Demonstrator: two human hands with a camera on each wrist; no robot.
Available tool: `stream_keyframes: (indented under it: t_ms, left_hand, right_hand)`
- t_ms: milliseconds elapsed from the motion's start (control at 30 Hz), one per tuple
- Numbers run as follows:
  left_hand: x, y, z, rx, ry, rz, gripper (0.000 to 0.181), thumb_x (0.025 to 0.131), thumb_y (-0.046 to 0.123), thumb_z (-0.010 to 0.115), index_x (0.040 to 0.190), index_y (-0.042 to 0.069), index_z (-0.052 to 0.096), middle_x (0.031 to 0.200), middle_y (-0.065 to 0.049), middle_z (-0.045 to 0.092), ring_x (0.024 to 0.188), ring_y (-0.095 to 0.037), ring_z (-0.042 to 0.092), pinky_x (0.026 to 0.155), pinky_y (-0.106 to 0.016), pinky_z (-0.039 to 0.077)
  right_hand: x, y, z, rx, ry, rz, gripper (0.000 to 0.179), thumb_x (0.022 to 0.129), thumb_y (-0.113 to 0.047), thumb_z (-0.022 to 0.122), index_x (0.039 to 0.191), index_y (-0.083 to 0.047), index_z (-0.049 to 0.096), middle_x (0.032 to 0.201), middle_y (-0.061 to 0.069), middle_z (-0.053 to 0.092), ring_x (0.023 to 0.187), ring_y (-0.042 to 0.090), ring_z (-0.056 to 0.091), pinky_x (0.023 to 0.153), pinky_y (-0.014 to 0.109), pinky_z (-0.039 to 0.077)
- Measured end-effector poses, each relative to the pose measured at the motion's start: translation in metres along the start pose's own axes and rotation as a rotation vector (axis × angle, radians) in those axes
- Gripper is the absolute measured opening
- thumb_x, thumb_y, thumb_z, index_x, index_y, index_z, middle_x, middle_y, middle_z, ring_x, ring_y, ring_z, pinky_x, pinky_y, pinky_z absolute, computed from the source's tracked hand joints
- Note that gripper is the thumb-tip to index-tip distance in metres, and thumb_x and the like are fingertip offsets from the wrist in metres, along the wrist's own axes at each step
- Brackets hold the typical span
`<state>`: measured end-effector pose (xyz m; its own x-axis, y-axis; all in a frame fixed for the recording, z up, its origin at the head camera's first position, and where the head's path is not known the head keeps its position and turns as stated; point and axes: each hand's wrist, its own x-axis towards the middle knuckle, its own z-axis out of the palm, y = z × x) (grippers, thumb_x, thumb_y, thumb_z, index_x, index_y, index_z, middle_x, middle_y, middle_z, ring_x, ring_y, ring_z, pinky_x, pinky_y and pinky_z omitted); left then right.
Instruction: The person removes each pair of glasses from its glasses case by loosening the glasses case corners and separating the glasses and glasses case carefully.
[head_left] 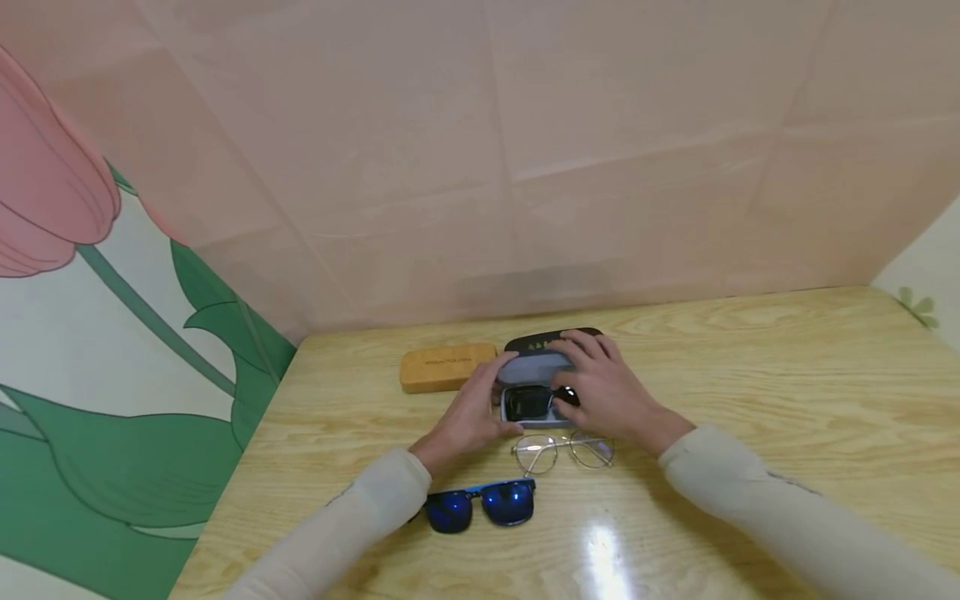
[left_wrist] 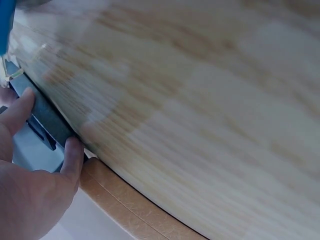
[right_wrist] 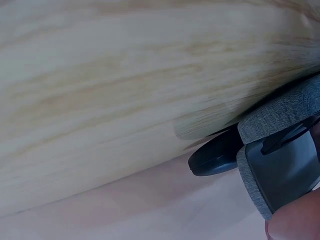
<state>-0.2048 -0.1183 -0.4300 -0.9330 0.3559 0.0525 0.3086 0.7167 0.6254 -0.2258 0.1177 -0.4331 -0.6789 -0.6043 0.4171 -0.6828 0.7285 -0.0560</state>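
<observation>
A grey glasses case (head_left: 536, 367) lies open with its lid raised, and black sunglasses (head_left: 528, 402) sit in its lower half. My left hand (head_left: 472, 410) grips the case's left side, thumb at the front edge and fingers up by the lid. In the left wrist view, fingertips touch the front wall of the case (left_wrist: 52, 117). My right hand (head_left: 603, 387) pinches the sunglasses near their right lens with thumb and forefinger, while its other fingers reach over the lid. In the right wrist view a fingertip (right_wrist: 295, 215) lies at the lid's edge.
Behind the grey case are a tan glasses case (head_left: 446, 367) and a black case (head_left: 536, 340), close to the wall. Thin-framed clear glasses (head_left: 536, 454) lie just in front of it. Blue-lensed sunglasses (head_left: 480, 506) lie nearer, beside the left sleeve, on the wooden table (head_left: 787, 400).
</observation>
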Motion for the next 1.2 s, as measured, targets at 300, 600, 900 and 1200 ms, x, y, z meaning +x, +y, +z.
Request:
stream_keyframes:
  t_ms: [300,600,900,1200]
  left_hand:
    - [-0.001,0.0,-0.001,-0.003,-0.005,0.0,0.108,0.072,0.016,0.09,0.156,0.033,0.024,0.14,-0.007,0.046,0.112,-0.018,0.056,0.097,-0.03,0.053]
    - [0.0,-0.002,0.0,0.034,0.005,0.017,0.11,0.071,0.019,0.091,0.156,0.034,0.023,0.141,-0.007,0.046,0.115,-0.019,0.054,0.101,-0.035,0.051]
    - [0.0,-0.002,0.0,-0.001,0.006,0.011,0.112,0.07,0.014,0.091,0.155,0.037,0.023,0.138,-0.006,0.047,0.111,-0.019,0.056,0.098,-0.031,0.052]
    - [-0.001,-0.003,0.0,-0.022,0.006,0.016,0.114,0.067,0.011,0.092,0.156,0.034,0.024,0.138,-0.005,0.048,0.109,-0.017,0.056,0.098,-0.029,0.053]
  right_hand:
    - [0.001,-0.003,0.001,0.017,0.011,0.033,0.014,0.08,-0.035,0.076,0.087,-0.023,0.079,0.143,0.007,0.055,0.141,0.033,0.033,0.112,0.057,0.027]
    - [0.002,-0.004,-0.002,0.029,0.028,0.042,0.015,0.078,-0.034,0.077,0.085,-0.021,0.079,0.141,0.008,0.056,0.141,0.033,0.032,0.111,0.057,0.026]
    - [-0.001,-0.005,-0.011,0.04,0.092,0.083,0.016,0.078,-0.033,0.077,0.086,-0.019,0.08,0.139,0.007,0.057,0.139,0.033,0.034,0.107,0.058,0.03]
    - [-0.008,-0.009,-0.022,0.05,0.134,0.092,0.018,0.077,-0.034,0.08,0.086,-0.018,0.08,0.137,0.007,0.058,0.139,0.033,0.036,0.107,0.058,0.03]
